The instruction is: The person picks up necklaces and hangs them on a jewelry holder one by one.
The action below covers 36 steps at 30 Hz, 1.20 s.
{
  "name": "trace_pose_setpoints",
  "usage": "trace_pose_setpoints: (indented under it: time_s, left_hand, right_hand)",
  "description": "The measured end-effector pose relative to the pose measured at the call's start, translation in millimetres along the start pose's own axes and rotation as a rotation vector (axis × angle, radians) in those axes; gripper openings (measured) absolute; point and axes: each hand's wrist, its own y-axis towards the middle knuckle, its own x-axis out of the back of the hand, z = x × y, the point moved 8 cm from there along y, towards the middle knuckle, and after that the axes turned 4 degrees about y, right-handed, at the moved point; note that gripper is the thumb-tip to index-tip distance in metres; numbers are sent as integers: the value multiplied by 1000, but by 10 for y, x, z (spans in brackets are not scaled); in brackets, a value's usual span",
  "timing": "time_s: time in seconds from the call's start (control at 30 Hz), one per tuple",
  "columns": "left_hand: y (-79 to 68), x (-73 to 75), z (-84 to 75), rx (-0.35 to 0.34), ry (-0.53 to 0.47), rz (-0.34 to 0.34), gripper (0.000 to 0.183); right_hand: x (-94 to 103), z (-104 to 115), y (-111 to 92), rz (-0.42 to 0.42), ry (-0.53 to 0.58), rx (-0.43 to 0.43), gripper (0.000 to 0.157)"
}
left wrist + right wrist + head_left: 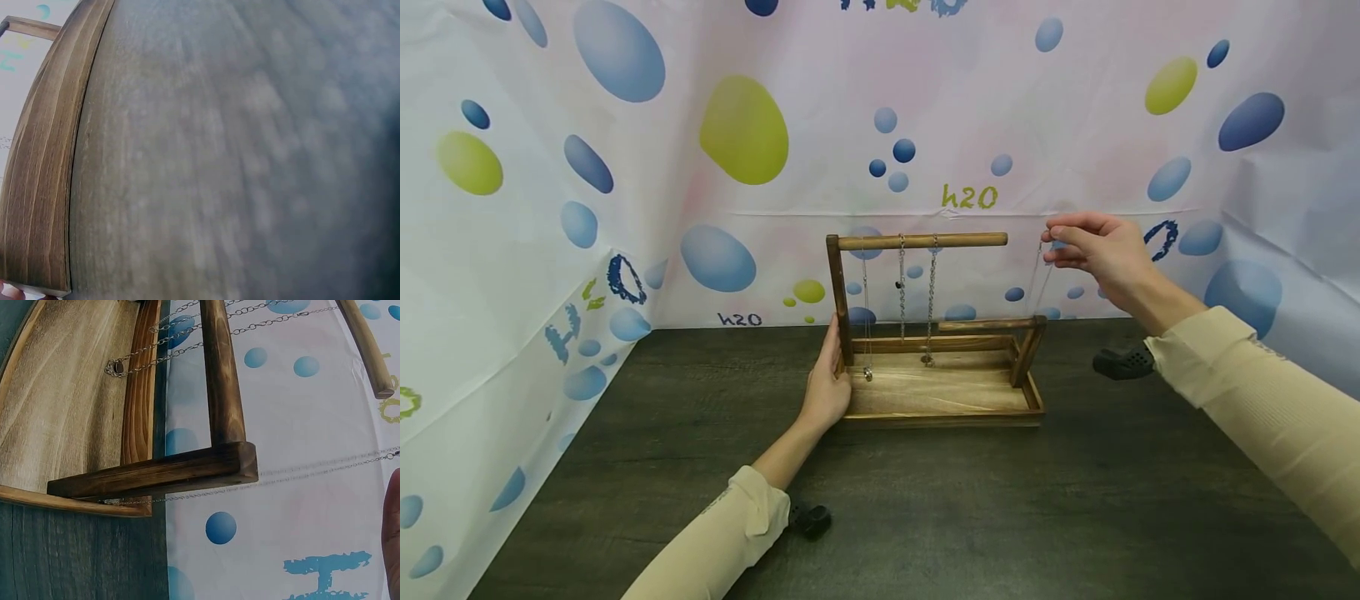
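Observation:
A wooden jewelry stand (pixel 940 419) with a tray base and two bars stands on the dark table. My left hand (pixel 827 390) holds its left end, beside the tall post; in the left wrist view only bits of fingers (pixel 12 291) show at the wood's edge. Between thumb and fingers my right hand (pixel 1101 254) pinches a thin chain necklace (pixel 325 467), raised to the right of the upper bar. Its strands hang down behind the short post. From the upper bar hang a thin necklace with a pendant (pixel 868 372) and thicker chains (pixel 932 292).
Behind the table hangs a pale sheet (pixel 820 167) printed with blue and green spots. The lower bar (pixel 985 325) juts left from the short right post (pixel 1028 354). The upper bar's free end (pixel 384 390) points right. Dark wood-grain tabletop (pixel 970 500) lies in front.

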Motion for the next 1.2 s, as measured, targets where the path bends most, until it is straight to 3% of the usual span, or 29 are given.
trace_pose_setpoints:
  time_s: [0.67,1.2]
  left_hand:
    - [6,12,23,-11,-10,-2,99]
    - [16,16,3,-27,-7,-3,97]
  right_hand:
    - [-296,-87,156,24,-25,-32,11]
    - [-412,-51,253,48,55,-53,13]
